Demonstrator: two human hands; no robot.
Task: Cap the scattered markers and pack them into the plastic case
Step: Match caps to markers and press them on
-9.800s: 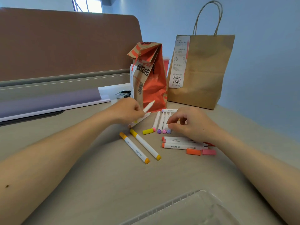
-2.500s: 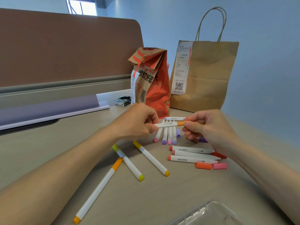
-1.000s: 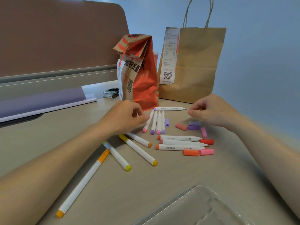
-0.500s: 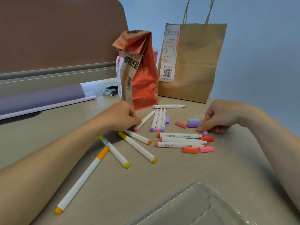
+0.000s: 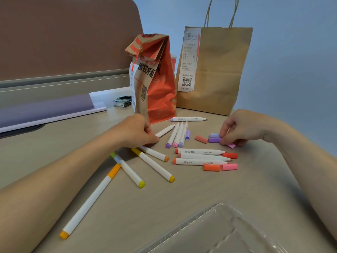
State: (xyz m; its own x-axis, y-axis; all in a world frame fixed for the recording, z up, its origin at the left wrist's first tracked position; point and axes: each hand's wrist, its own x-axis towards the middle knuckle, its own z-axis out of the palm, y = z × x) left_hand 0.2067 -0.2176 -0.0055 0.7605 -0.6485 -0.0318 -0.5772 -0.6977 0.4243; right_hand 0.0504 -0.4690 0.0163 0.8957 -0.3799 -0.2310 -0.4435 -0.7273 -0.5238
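My left hand (image 5: 138, 132) grips the near end of an uncapped white marker (image 5: 165, 130) that lies on the desk. My right hand (image 5: 242, 126) pinches a pink cap (image 5: 232, 146) beside a purple cap (image 5: 214, 140) and a lavender cap (image 5: 214, 135). Three uncapped markers (image 5: 177, 134) lie side by side between my hands. Three red and orange markers (image 5: 200, 157) lie in front of them, with red (image 5: 230, 155), orange (image 5: 211, 167) and pink (image 5: 229, 167) caps at their tips. Capped yellow and orange markers (image 5: 153, 164) lie lower left. The clear plastic case (image 5: 209, 232) sits at the bottom edge.
A red paper bag (image 5: 155, 79) and a brown handled bag (image 5: 213, 70) stand at the back of the desk. One more marker (image 5: 188, 119) lies in front of them. A salmon cap (image 5: 201, 139) and a lilac cap (image 5: 187, 135) lie loose. A long capped orange marker (image 5: 91, 201) lies near my left forearm.
The orange marker held 2.5 s ago now lies on the desk. My right hand has moved down to the loose caps and closed on the pink one; my left hand has taken an uncapped marker.
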